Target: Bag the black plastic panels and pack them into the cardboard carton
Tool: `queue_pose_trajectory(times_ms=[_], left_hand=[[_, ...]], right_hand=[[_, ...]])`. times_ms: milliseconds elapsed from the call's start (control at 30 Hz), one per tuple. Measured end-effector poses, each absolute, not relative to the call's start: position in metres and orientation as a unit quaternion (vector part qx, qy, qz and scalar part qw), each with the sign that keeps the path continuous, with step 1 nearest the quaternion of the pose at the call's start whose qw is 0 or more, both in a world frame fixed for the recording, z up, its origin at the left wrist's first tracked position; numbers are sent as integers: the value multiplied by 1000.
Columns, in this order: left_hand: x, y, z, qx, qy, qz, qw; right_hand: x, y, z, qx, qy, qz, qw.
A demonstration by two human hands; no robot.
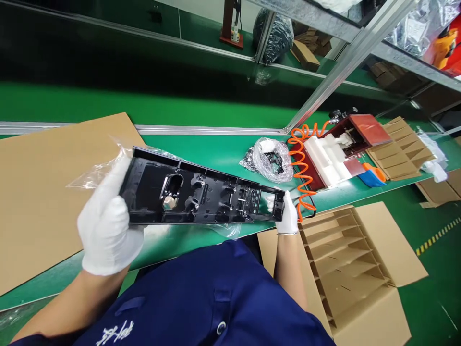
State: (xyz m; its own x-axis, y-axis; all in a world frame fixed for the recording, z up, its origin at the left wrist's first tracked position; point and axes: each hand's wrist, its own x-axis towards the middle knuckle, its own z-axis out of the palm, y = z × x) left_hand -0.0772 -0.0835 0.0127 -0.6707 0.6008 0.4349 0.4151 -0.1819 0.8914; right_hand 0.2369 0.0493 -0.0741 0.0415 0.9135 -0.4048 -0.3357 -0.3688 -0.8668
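A long black plastic housing, wide at the left and narrow at the right, is held up between both hands with its ribbed inner side showing. My left hand, in a white glove, grips the wide end, with the thumb over the near side. At the narrow end my right hand, also gloved in white, is closed round the edge; some of its fingers show through the opening there. A thin clear plastic bag lies behind the wide end, partly hidden by the left hand and the housing.
A flat cardboard sheet covers the bench's left. Beyond the housing sits a bag of small black parts, beside a coiled orange hose and a red-and-white press fixture. An open divided carton stands at lower right. A metal upright rises behind.
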Motion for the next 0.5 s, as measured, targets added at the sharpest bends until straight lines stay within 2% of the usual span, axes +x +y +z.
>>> queue_pose_trajectory(times_ms=[100, 500], left_hand=[[-79, -84, 8, 463, 587, 662, 60], [-70, -81, 6, 482, 533, 691, 79]], right_hand=[[231, 48, -78, -531, -277, 636, 486], [231, 50, -87, -519, -243, 654, 494]])
